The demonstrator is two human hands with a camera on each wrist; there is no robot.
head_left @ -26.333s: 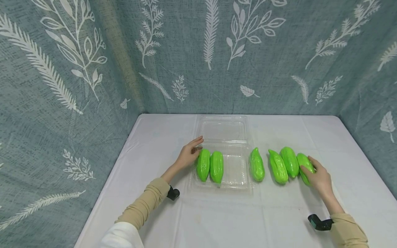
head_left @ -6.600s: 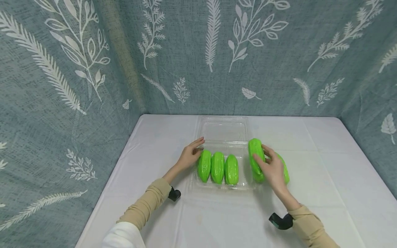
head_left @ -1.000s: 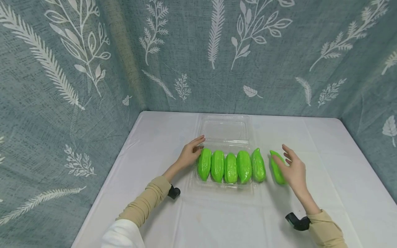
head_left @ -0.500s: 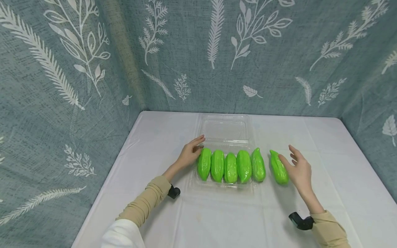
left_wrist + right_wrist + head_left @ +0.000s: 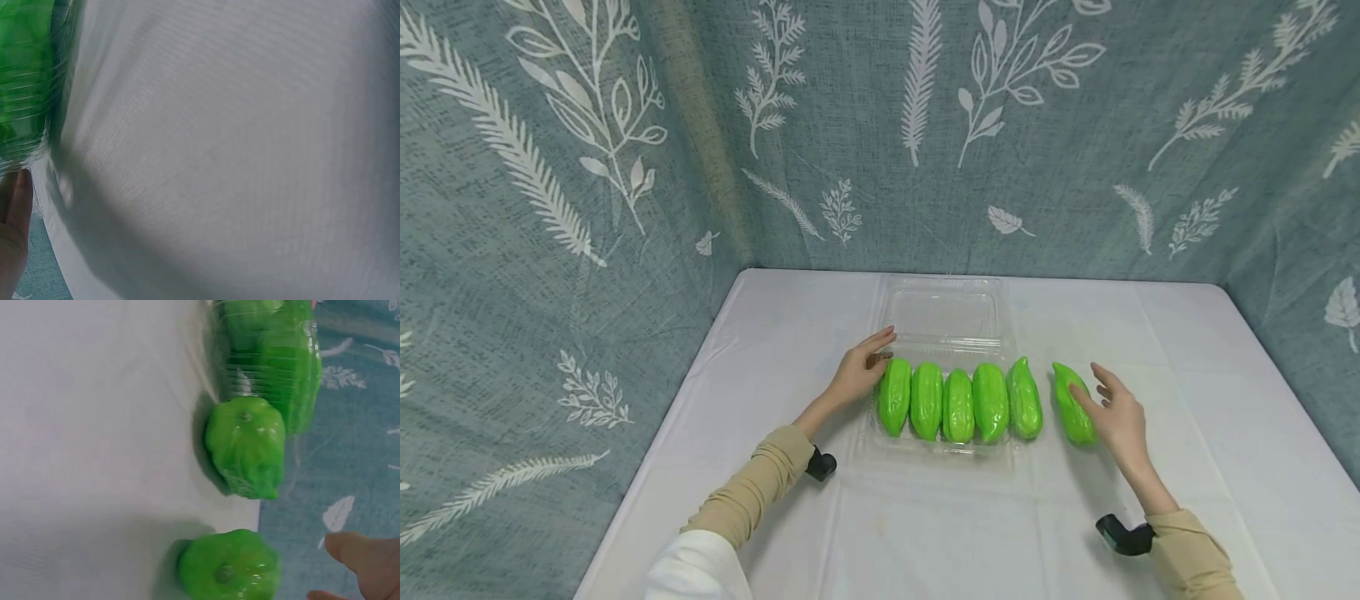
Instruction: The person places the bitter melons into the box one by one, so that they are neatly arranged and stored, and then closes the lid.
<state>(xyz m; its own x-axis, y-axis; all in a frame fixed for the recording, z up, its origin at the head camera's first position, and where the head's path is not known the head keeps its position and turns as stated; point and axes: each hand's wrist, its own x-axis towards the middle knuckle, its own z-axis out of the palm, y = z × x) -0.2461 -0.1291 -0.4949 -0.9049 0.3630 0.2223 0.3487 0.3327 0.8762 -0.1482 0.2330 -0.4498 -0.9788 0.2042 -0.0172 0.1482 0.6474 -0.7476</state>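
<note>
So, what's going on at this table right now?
A person's left hand is at the left side of an open clear plastic box holding four green vegetables in a row. Two more lie outside it on the white-covered table, to the right. The right hand is beside the farther vegetable, not gripping it.

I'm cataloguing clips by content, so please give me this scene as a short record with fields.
Container: clear plastic, lid open behind it
Inside: four green vegetables in a row
Outside: two more, on the white table; near one beside the container, far one farther right
Left hand: at the container's left edge
Right hand: by the far one, holding nothing
Backdrop: patterned blue-green curtain
</note>
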